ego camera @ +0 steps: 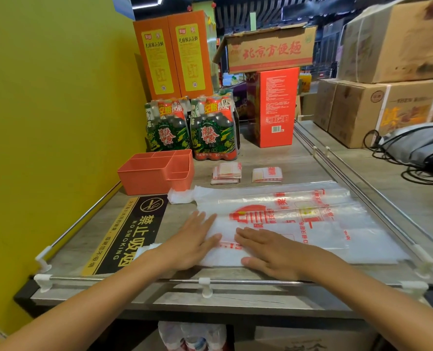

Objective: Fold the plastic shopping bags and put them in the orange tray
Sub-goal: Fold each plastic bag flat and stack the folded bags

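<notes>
A clear plastic shopping bag with red print lies flat across the wooden shelf top, its handles toward the left. My left hand presses flat on the bag's near left part, fingers straight. My right hand lies flat beside it on the bag, fingers pointing left. Two folded bags sit as small packets farther back. The orange tray, divided into compartments, stands at the back left and holds nothing visible.
Two packs of bottles and orange and red cartons stand behind the tray. A black no-smoking sign lies at the left. A metal rail edges the shelf. Cardboard boxes and cables sit at right.
</notes>
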`<state>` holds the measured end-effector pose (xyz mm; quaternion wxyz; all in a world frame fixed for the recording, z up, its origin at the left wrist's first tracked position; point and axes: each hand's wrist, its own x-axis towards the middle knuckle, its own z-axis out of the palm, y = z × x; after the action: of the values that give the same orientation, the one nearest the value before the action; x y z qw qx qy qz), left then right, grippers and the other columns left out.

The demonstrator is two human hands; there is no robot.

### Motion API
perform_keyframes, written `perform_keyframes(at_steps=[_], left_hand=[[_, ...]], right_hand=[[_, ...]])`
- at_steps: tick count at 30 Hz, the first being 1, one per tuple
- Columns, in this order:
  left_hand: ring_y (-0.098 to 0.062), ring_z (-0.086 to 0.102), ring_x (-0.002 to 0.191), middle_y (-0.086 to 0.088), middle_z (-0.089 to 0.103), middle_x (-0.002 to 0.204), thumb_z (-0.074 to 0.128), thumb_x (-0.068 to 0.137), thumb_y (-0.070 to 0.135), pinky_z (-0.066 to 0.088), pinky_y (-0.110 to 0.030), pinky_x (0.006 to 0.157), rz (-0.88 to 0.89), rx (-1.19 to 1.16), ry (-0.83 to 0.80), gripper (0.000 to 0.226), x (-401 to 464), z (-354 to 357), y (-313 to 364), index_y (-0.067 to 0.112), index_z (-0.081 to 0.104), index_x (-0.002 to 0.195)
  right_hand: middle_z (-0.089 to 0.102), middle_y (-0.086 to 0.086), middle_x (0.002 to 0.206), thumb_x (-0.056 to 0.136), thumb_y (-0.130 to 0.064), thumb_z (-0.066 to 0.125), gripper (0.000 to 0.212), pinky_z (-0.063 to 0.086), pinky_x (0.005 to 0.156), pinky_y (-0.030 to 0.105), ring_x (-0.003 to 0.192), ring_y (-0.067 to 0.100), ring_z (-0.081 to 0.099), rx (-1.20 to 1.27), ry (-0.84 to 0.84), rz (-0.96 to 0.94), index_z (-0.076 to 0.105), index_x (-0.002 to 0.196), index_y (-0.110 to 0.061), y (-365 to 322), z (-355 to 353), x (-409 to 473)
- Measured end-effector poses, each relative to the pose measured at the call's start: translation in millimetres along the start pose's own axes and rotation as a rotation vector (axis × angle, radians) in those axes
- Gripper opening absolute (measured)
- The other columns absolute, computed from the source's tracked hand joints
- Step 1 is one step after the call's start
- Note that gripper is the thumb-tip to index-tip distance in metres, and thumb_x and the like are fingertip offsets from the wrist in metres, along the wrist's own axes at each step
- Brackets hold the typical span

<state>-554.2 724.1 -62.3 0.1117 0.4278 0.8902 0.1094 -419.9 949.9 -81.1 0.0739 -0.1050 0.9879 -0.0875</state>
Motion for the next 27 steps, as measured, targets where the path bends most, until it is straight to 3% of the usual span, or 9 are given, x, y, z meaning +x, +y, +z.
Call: perform_keyframes(at_steps=[3,5,7,12,16,19,23,25,27], left_hand=[[-0.014,-0.003,0.155,0.004,0.007,0.168,0.04,0.104,0.052,0.006,-0.038,0.124,-0.085,-0.12,-0.014,0.073,-1.8,-6.6,6.7,0.021,0.009,0.161],[-0.02,0.019,0.152,-0.001,0.021,0.165,0.053,0.101,0.044,0.021,-0.04,0.123,-0.138,-0.35,0.059,0.073,-1.5,-6.7,11.4,0.024,0.015,0.16],[-0.02,0.038,0.141,-0.002,0.032,0.16,0.061,0.099,0.034,0.037,-0.035,0.112,-0.201,-0.633,0.16,0.072,-0.1,-8.4,14.9,0.025,0.022,0.158],[-0.022,0.06,0.114,-0.011,0.057,0.134,0.069,0.093,0.011,0.05,-0.03,0.093,-0.364,-1.15,0.402,0.058,5.3,-19.1,16.4,0.01,0.044,0.146],[-0.027,0.066,0.107,-0.023,0.067,0.122,0.066,0.095,0.013,0.057,-0.033,0.09,-0.324,-1.58,0.271,0.03,-0.6,-22.0,34.0,-0.001,0.062,0.121],[-0.028,0.068,0.107,-0.017,0.073,0.11,0.061,0.099,0.016,0.057,-0.035,0.089,-0.312,-1.586,0.21,0.02,2.8,-7.8,55.3,0.006,0.062,0.116],[-0.026,0.066,0.089,-0.016,0.067,0.097,0.046,0.105,0.012,0.055,-0.047,0.092,-0.44,-1.533,0.422,0.026,21.7,6.2,67.0,-0.003,0.053,0.125],[-0.021,0.058,0.075,-0.009,0.06,0.081,0.043,0.106,0.013,0.055,-0.045,0.079,-0.472,-1.42,0.533,0.026,25.4,3.0,63.9,-0.003,0.053,0.123],[-0.018,0.058,0.077,-0.005,0.06,0.085,0.04,0.106,0.015,0.047,-0.034,0.064,-0.478,-1.302,0.613,0.022,20.2,-5.2,58.3,0.007,0.055,0.122]], right_hand=[[-0.009,-0.016,0.167,0.103,-0.063,0.022,0.068,-0.012,0.112,0.022,0.138,-0.007,-0.015,0.03,-0.017,0.016,0.0,0.161,-0.034,-0.6,-0.6,-0.3],[-0.009,-0.017,0.166,0.103,-0.063,0.023,0.069,-0.011,0.112,0.021,0.14,-0.006,-0.015,0.044,-0.017,0.022,-0.001,0.161,-0.034,-1.7,-1.7,-1.9],[-0.009,-0.017,0.166,0.103,-0.062,0.025,0.069,-0.011,0.112,0.021,0.144,-0.004,-0.014,0.061,-0.013,0.02,-0.001,0.161,-0.034,-3.4,-2.3,-3.4],[-0.009,-0.017,0.166,0.103,-0.062,0.027,0.07,-0.01,0.113,0.02,0.143,-0.006,-0.013,0.098,-0.014,0.028,-0.001,0.161,-0.034,-5.6,-4.3,-7.2],[-0.008,-0.017,0.167,0.104,-0.059,0.028,0.068,-0.006,0.114,0.022,0.152,0.004,-0.008,0.137,-0.006,0.039,-0.002,0.161,-0.034,-5.8,-5.4,-8.7],[-0.008,-0.019,0.166,0.106,-0.056,0.027,0.065,-0.006,0.113,0.02,0.147,-0.003,-0.011,0.157,-0.002,0.035,-0.003,0.16,-0.036,-7.0,-7.1,-8.2],[-0.005,-0.02,0.166,0.106,-0.054,0.03,0.064,-0.003,0.115,0.021,0.144,-0.006,-0.007,0.188,0.037,0.043,0.0,0.16,-0.037,-11.0,-10.0,-10.1],[-0.002,-0.021,0.166,0.105,-0.055,0.031,0.063,-0.001,0.118,0.023,0.146,-0.005,-0.004,0.204,0.097,0.064,0.005,0.16,-0.039,-7.4,-10.0,-12.5],[0.003,-0.021,0.166,0.105,-0.055,0.031,0.06,0.003,0.122,0.026,0.152,0.002,0.002,0.188,0.154,0.096,0.011,0.16,-0.04,-0.8,-8.5,-14.6]])
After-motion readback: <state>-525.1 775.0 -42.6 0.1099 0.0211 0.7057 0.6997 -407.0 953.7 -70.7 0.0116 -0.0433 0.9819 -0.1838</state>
